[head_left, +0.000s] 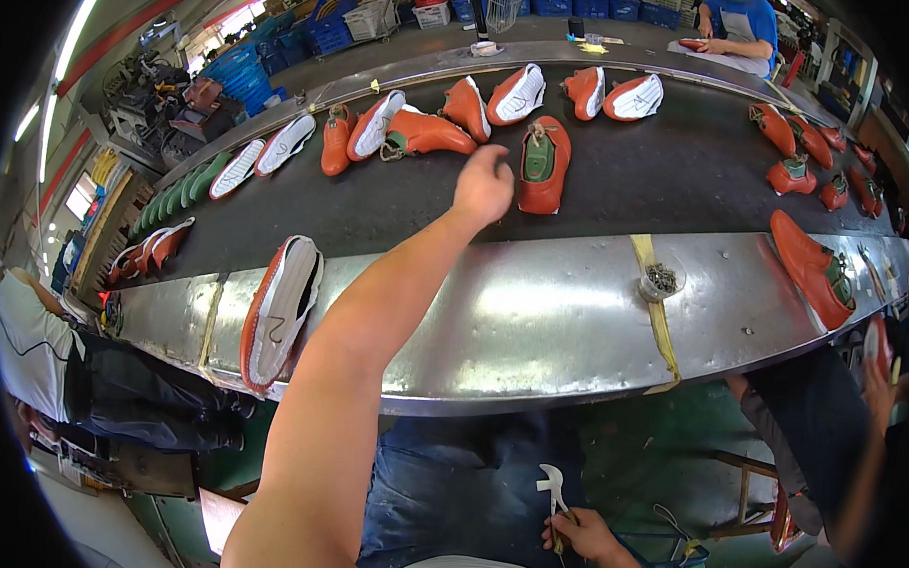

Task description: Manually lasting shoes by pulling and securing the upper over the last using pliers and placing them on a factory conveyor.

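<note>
My left hand reaches out over the dark belt with its fingers loosely curled and apart, holding nothing. Just right of it an orange-red shoe upper lies on its last, green top facing up, with a cord loop at one end. To its upper left, another orange-red shoe rests on its side, its tip close to my fingers. Low over my lap, my right hand is closed around the handles of lasting pincers with a pale metal head.
A metal ledge fronts the belt. On it are a white-soled shoe, a cup of tacks and an orange-red shoe. More shoes line the belt's far side. Co-workers are at left, right and far right.
</note>
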Tool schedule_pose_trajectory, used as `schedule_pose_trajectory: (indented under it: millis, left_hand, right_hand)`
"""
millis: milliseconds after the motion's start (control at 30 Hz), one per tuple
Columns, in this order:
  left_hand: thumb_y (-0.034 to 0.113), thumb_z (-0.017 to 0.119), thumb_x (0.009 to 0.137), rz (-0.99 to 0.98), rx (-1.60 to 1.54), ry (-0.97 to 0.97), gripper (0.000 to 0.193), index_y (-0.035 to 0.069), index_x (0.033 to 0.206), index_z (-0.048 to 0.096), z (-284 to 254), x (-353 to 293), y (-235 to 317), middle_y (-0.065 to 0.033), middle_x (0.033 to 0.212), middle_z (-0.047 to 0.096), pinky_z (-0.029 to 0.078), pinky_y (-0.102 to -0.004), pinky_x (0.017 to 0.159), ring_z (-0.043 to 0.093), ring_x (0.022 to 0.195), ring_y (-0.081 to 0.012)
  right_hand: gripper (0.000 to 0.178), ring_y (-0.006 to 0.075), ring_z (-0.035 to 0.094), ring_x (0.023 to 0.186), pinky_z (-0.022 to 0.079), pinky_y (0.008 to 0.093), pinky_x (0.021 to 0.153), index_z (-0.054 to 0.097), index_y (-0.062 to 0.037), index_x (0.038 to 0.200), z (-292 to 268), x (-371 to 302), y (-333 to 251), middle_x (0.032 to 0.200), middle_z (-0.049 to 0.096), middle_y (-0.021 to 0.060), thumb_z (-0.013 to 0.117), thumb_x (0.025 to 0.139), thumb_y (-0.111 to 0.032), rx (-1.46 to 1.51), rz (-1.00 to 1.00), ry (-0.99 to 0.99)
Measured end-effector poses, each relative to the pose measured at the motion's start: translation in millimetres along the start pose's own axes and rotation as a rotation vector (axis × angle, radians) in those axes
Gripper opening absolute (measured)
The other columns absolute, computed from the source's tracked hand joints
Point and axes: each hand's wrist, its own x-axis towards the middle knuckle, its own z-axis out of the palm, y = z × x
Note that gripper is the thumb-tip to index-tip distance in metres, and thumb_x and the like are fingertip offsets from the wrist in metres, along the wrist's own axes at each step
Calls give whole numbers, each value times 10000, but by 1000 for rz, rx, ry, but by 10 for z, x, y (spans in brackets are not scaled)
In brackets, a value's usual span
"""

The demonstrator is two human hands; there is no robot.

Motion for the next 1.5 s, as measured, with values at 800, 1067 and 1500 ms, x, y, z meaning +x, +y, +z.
schedule_pose_trajectory:
  millis: [800, 1067, 1500]
  left_hand:
    - [190, 689, 905, -326, 1062, -80, 812, 84, 1564, 226, -2531, 1260, -2401, -262, 1312, 589, 465, -397, 1029, 577, 1240, -398]
    - [627, 560, 911, -718, 339, -279, 866, 117, 1565, 314, -2745, 1271, -2313, -290, 1608, 211, 339, -528, 1124, 248, 1459, -487]
    - [489, 576, 938, -244, 1030, 305, 585, 173, 1430, 540, -1814, 1481, -2213, -202, 1664, -32, 109, -647, 1164, -4, 1521, -453]
  right_hand:
    - [285, 228, 699, 704, 574, 354, 667, 673, 26, 1022, 276, 690, -1087, 834, 720, 124, 558, 1028, -234, 34, 134, 19]
    - [320, 239, 704, 738, 553, 352, 704, 707, 38, 929, 505, 695, -1494, 866, 738, 131, 467, 1012, -155, -145, 286, 87]
    - [238, 229, 702, 683, 573, 367, 659, 710, 12, 972, 610, 700, -1282, 812, 730, 120, 601, 994, -199, 74, 237, 136]
